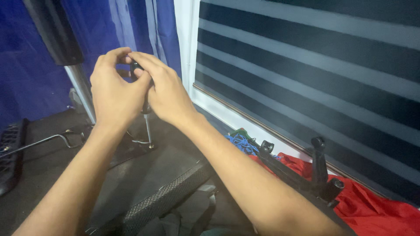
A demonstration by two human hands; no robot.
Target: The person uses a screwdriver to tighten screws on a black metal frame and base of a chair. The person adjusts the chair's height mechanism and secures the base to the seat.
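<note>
Both hands are clasped around the black handle of a screwdriver point(148, 124), whose thin metal shaft stands upright with its tip on the underside of an overturned office chair seat point(144, 175). My left hand point(114, 94) wraps the handle from the left. My right hand point(164, 91) covers it from the right, fingers over the top. Most of the handle is hidden by the hands.
A silver gas-lift column point(81, 87) rises from the seat at upper left, with a metal lever point(41, 142) below it. A black star base point(313, 177) lies on red cloth point(376, 205) at right, beside a blue cord point(238, 143). A striped blind point(315, 74) covers the right wall.
</note>
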